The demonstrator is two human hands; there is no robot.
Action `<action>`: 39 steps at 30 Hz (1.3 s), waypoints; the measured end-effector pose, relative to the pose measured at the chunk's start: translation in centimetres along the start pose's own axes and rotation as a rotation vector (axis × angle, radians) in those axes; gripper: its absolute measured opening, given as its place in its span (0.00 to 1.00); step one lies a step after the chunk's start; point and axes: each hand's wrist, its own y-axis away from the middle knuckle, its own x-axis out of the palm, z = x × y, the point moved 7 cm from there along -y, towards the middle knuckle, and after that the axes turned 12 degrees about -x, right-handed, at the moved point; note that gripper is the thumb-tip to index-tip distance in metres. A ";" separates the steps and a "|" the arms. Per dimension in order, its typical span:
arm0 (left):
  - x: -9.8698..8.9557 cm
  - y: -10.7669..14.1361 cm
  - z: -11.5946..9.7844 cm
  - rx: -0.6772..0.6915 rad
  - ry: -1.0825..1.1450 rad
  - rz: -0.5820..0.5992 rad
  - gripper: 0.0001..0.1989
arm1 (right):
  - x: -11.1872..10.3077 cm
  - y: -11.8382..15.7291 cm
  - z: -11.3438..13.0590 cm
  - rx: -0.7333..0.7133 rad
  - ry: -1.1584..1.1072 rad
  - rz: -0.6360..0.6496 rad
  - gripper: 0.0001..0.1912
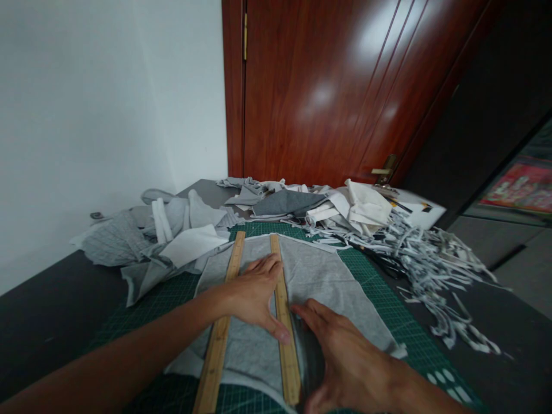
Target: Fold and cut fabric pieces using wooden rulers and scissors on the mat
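Grey knit fabric (328,276) lies spread over a green cutting mat (375,276). Two wooden rulers rest lengthwise on it: a left ruler (218,345) and a right ruler (287,351). My left hand (254,293) is open, fingers and thumb spread, its fingertips and thumb pressing on the right ruler. My left forearm passes over the left ruler. Just right of the right ruler, my right hand (345,351) curls around a dark, blurred thing (313,353) beside the ruler's edge. Its kind cannot be made out.
Crumpled grey and white fabric pieces (172,230) lie at the left. More folded cloth (288,202) is heaped at the back. Thin fabric strips (435,276) form a tangled pile on the right. A brown door (310,103) and a white wall (107,103) stand behind the dark table (64,310).
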 end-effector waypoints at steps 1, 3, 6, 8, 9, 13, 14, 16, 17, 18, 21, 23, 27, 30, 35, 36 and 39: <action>0.1 0.0 0.3 -0.009 -0.002 0.016 0.73 | 0.0 -0.1 0.1 0.011 -0.001 -0.007 0.65; 0.2 -0.1 0.7 -0.032 -0.004 0.042 0.76 | -0.1 -0.2 0.2 0.040 -0.005 -0.008 0.66; 0.3 0.0 1.1 -0.048 -0.003 0.055 0.77 | -0.1 0.0 0.2 0.040 -0.013 0.018 0.67; 0.3 0.1 1.0 -0.049 -0.002 0.049 0.77 | -0.4 0.3 0.2 0.001 -0.018 0.036 0.68; 0.3 0.1 1.0 -0.049 -0.001 0.046 0.77 | -0.5 0.5 0.2 -0.025 -0.027 0.048 0.69; 0.4 0.0 0.9 -0.050 0.015 0.049 0.77 | -1.3 1.3 -0.3 -0.077 -0.137 0.024 0.55; 0.4 -0.1 0.9 -0.049 0.020 0.050 0.78 | -1.4 1.4 -0.5 -0.075 -0.158 -0.009 0.48; 0.2 -0.2 0.9 -0.039 0.028 0.043 0.77 | -1.5 1.4 -0.8 -0.066 -0.153 -0.071 0.42; 0.1 -0.2 0.7 -0.028 0.030 0.034 0.76 | -1.4 1.3 -0.9 -0.061 -0.131 -0.079 0.45; 0.1 -0.1 0.5 -0.017 0.031 0.027 0.74 | -1.0 1.2 -0.9 -0.054 -0.105 -0.071 0.49; 0.1 0.5 -0.2 -0.031 0.040 0.009 0.67 | -0.1 0.7 -0.8 -0.024 -0.065 -0.022 0.59; 0.5 1.3 -0.8 -0.061 0.072 -0.001 0.65 | 0.0 0.4 -0.4 -0.019 -0.069 -0.020 0.58; 1.5 2.6 -2.0 -0.010 0.121 -0.017 0.65 | -0.8 0.2 0.3 -0.058 -0.070 -0.034 0.48; 1.7 2.4 -1.6 -0.002 0.076 -0.005 0.68 | -1.7 -0.1 0.3 -0.086 -0.079 0.014 0.41; 1.2 0.8 0.4 -0.009 0.007 0.024 0.71 | -4.4 -2.9 -0.7 -0.187 -0.085 -0.117 0.36; 1.1 0.4 0.8 -0.012 0.002 0.019 0.71 | -5.0 -3.6 -0.9 -0.213 -0.081 -0.203 0.38; 0.8 -0.5 1.8 -0.014 0.005 -0.025 0.72 | -5.5 -5.0 -1.8 -0.272 -0.089 -0.373 0.47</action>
